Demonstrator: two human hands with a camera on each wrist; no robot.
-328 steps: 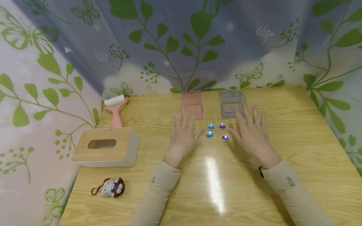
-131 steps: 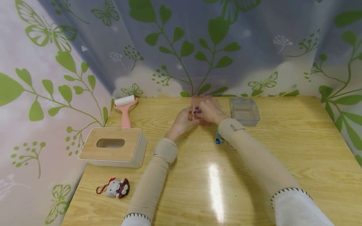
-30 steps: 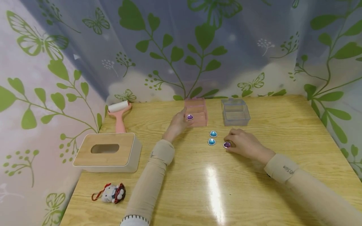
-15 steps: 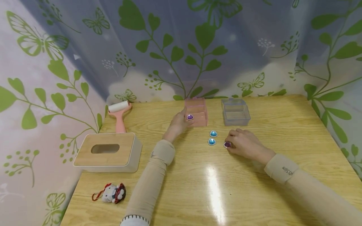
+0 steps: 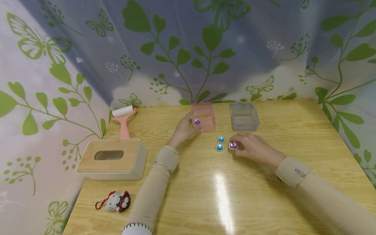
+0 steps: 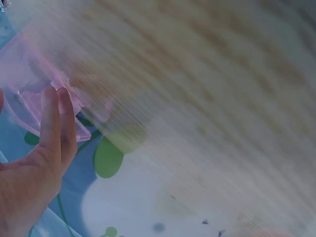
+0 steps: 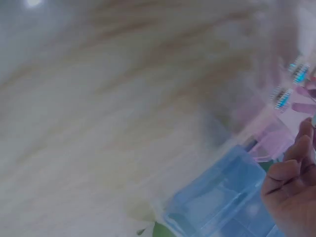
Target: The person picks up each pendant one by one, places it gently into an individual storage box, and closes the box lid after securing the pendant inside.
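Beside right hand (image 5: 255, 146): 2 blue gems (image 5: 219, 148); leftward, tissue box (image 5: 110, 165).

Hands (image 6: 32, 177) (image 7: 294, 190) cropped (wrist views), pink box (image 5: 208, 123) partly covered

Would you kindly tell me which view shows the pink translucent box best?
The head view: it shows the pink translucent box almost whole, with only its left edge overlapped by the left hand. The left wrist view shows it hazily, partly hidden by fingers; the right wrist view shows just a small part beyond the clear plastic box.
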